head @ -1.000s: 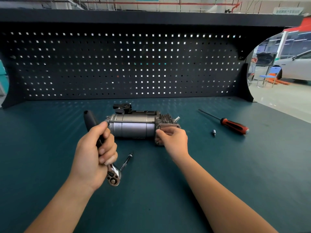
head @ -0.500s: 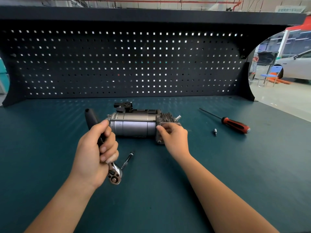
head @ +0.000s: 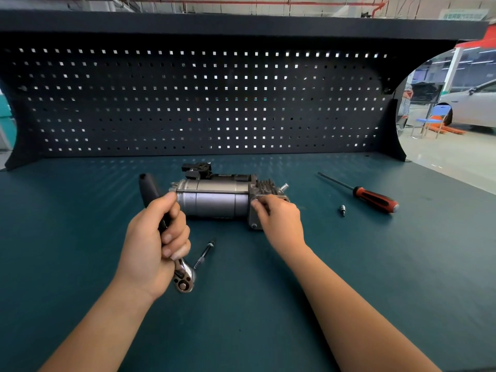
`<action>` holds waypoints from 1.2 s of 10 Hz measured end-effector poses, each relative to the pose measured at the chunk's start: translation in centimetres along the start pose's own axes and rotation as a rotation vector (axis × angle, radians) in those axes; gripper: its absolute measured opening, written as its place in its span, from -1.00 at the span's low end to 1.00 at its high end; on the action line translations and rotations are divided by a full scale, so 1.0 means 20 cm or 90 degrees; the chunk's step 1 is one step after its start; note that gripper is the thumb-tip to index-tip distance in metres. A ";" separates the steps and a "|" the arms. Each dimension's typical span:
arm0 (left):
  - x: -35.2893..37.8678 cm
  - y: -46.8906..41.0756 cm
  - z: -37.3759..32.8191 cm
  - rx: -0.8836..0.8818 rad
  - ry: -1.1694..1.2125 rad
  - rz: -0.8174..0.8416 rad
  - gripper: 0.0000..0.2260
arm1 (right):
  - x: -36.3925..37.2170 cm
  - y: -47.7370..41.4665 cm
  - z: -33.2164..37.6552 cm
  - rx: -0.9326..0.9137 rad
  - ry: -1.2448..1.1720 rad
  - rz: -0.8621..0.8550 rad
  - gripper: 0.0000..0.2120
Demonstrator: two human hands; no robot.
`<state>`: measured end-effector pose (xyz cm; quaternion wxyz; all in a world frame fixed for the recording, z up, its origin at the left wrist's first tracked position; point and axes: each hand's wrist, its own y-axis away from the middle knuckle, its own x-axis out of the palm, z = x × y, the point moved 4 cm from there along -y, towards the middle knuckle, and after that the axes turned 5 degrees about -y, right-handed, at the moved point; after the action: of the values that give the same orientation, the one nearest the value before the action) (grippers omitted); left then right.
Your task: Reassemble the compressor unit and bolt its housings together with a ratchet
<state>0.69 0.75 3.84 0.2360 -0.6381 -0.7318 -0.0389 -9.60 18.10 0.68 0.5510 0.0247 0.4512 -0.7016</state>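
The grey compressor unit (head: 214, 200) lies on its side on the teal bench top, its finned housing to the right. My left hand (head: 155, 242) grips a black-handled ratchet (head: 183, 280) in front of the unit, chrome head pointing toward me. My right hand (head: 279, 221) is at the flange of the finned housing, thumb and fingers pinching something small at the upper bolt hole; what they pinch is hidden. A long bolt (head: 204, 254) lies loose on the bench between my hands.
A red-and-black screwdriver (head: 375, 200) lies to the right, with a small socket bit (head: 342, 210) beside it. A black pegboard (head: 204, 103) closes the back of the bench (head: 80, 210). A car and a chair stand on the shop floor at far right.
My right hand has moved up along the flange from its lower edge to the upper bolt hole. My left hand and the ratchet have stayed in place.
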 end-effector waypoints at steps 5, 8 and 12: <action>-0.01 0.00 0.00 -0.005 -0.009 0.006 -0.61 | 0.02 0.04 0.01 0.016 0.041 0.055 -0.68; 0.00 0.01 0.00 -0.010 -0.012 0.003 -0.58 | 0.02 0.05 -0.02 0.134 -0.038 0.085 -0.82; 0.13 0.13 -0.04 0.091 0.073 0.036 -0.65 | 0.06 0.21 0.17 0.605 -0.892 0.154 -0.70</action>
<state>3.22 3.28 4.90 0.3236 -0.6371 -0.6994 -0.0167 -5.16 14.96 -0.49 0.7049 -0.1383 -0.3411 -0.6063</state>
